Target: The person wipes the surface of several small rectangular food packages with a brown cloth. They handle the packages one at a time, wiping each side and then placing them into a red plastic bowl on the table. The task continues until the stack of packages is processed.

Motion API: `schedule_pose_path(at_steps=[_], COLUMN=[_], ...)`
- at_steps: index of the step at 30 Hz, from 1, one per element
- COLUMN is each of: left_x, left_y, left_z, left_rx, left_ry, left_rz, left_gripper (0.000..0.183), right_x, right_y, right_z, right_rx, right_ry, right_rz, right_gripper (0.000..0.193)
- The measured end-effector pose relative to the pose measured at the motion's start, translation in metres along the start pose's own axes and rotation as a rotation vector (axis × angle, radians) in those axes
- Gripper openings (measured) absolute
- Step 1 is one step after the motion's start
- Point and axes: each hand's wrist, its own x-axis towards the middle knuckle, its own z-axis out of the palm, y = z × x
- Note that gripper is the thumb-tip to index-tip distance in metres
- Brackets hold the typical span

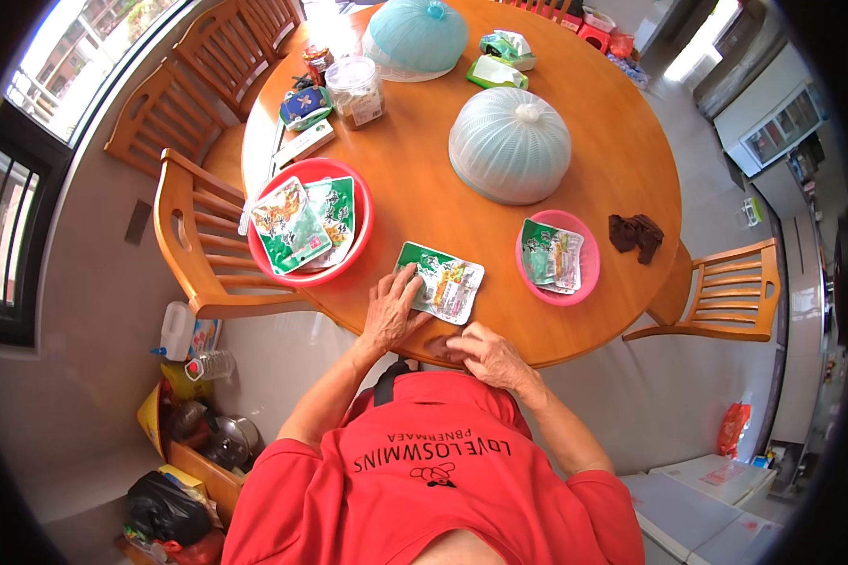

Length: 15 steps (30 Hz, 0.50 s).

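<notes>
A green and white food pouch (443, 284) lies flat near the table's front edge. My left hand (394, 306) rests beside it, fingers stretched out and fingertips touching its left edge. To the right, my right hand (490, 355) is closed at the table edge, its fingertips at a small brownish patch I cannot make out clearly. A red basin (365, 240) on the left holds several similar pouches (292, 226). On the right, a smaller pink basin (589, 268) holds green and white pouches (550, 256).
A dark brown cloth (636, 235) lies right of the pink basin. Farther back stand a pale mesh food cover (509, 146), a blue one (415, 40), a clear jar (356, 92) and a green tissue pack (497, 72). Wooden chairs (217, 226) surround the round table (405, 179).
</notes>
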Motion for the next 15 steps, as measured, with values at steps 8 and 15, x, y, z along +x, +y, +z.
schedule_pose_path(at_steps=[8,15], left_x=[-0.007,-0.007], left_y=[0.007,0.016], left_z=[0.006,0.003], left_rx=[0.210,0.257], left_ry=[0.050,0.089], left_rz=[0.071,0.112], left_gripper=[0.068,0.061], right_x=[0.063,-0.014], right_y=[0.008,0.014], right_z=[0.017,-0.003], right_rx=[-0.354,0.095], right_ry=[0.267,0.043], right_rz=[0.125,0.154], right_gripper=[0.039,0.034])
